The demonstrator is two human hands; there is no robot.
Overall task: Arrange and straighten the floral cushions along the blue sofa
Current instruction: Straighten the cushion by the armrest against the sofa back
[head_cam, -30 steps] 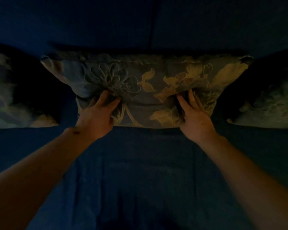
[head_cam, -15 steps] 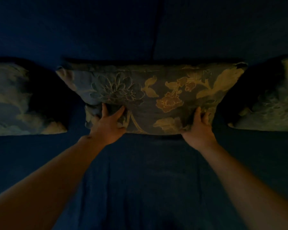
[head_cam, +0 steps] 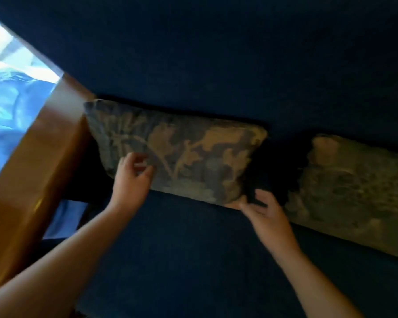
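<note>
Blue sofa (head_cam: 193, 260) holds two floral cushions (head_cam: 182, 154) — both hands (head_cam: 130, 180) loose-fingered at one.

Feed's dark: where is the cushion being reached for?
In the head view, left of centre, the cushion leans on the sofa back, beside the wooden armrest, another cushion to its right.

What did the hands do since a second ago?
Both hands let go of the middle cushion and moved left to the end cushion beside the wooden armrest. The left hand now reaches its lower left part with fingers open, and the right hand is at its lower right corner, not gripping. The cushions still lean against the sofa back.
</note>
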